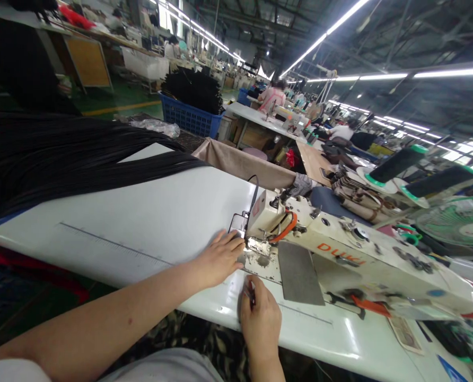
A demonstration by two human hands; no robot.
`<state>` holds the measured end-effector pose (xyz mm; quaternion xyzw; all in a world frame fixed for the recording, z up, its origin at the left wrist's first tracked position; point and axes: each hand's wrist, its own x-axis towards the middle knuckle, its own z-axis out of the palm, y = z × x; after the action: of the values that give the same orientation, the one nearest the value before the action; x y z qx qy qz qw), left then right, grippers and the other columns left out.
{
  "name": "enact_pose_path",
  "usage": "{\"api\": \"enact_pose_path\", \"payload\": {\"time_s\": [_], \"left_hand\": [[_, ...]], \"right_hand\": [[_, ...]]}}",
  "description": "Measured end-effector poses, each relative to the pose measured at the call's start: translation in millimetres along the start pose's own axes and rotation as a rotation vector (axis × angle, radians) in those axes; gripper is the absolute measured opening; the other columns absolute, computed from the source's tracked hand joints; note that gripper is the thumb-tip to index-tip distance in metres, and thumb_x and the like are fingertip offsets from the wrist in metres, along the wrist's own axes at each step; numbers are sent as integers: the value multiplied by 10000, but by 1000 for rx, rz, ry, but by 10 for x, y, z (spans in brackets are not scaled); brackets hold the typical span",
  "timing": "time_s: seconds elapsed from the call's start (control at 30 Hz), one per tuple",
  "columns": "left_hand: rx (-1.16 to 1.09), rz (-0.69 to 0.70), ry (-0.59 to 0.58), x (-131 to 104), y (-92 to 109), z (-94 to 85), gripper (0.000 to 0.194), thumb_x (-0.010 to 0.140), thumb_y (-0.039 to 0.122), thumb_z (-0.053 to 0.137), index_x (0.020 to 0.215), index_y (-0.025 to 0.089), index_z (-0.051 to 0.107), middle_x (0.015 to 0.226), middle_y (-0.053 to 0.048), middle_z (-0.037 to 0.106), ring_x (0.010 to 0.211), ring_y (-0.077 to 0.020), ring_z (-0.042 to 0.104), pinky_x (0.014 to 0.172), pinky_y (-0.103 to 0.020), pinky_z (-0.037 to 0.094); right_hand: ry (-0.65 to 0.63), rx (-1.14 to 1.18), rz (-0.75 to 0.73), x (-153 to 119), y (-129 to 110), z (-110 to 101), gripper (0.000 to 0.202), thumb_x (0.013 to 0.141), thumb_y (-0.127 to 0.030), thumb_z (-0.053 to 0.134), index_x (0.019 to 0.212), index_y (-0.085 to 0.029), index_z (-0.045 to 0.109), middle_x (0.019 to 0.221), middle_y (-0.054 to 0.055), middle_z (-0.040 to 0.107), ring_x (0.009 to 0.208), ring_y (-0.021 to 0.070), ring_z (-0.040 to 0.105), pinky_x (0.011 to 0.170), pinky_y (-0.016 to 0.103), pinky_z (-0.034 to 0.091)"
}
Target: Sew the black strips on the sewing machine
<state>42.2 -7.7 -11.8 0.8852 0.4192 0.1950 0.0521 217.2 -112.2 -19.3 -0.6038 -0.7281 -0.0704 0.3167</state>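
Observation:
My left hand [218, 260] lies palm down on the white sewing table, fingers stretched out beside the needle area of an industrial sewing machine [312, 244]. Its fingertips reach a small metal guide [237, 225] at the machine's head and partly cover it. Just right of them are the presser foot and the worn metal needle plate [262, 261]. Nearer the table's front edge, my right hand [260, 313] is closed, with a small dark object [252, 293] showing between thumb and fingers; its kind is mostly hidden. Any material under the left fingers cannot be made out.
Long black strips [81, 159] spread across the table's left end. A printed ruler line [113, 241] runs along the tabletop [160, 212]. A beige cloth bin [244, 159] borders the far side. Black thread cones [397, 163] and a green fan [455, 223] stand right. People work farther back.

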Motion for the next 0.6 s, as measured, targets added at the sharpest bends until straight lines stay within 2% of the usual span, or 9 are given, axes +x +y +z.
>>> {"api": "enact_pose_path", "payload": {"time_s": [0.17,0.27,0.4,0.6], "left_hand": [[-25,8,-11,21,-72,25,473,1017,424,548,1441,215,529,1530,-83,535,1521,-325,343,1256,-568,241],[-124,5,-6,116,-199,37,351,1020,342,532,1339,236,629,1457,-79,596,1455,-302,447,1229,-540,330],[-254,11,10,409,-441,77,312,1006,232,501,1251,185,689,1368,-121,645,1296,-255,591,1157,-441,464],[-294,135,-30,875,-659,157,280,967,225,589,1207,208,733,1399,-75,649,1310,-236,598,1148,-358,471]], "right_hand": [[-16,3,4,2,-10,-20,245,1023,-255,442,1143,-172,639,866,57,735,754,205,697,696,301,504],[-36,15,26,-12,-10,-18,236,1011,-244,457,1147,-181,640,855,54,729,745,211,687,702,310,501],[-32,10,39,-28,-4,2,229,986,-219,466,1131,-184,639,845,55,721,739,216,678,699,311,495],[-6,-6,15,-21,-12,1,226,984,-208,458,1138,-185,622,872,51,725,734,215,672,698,319,487]]}}
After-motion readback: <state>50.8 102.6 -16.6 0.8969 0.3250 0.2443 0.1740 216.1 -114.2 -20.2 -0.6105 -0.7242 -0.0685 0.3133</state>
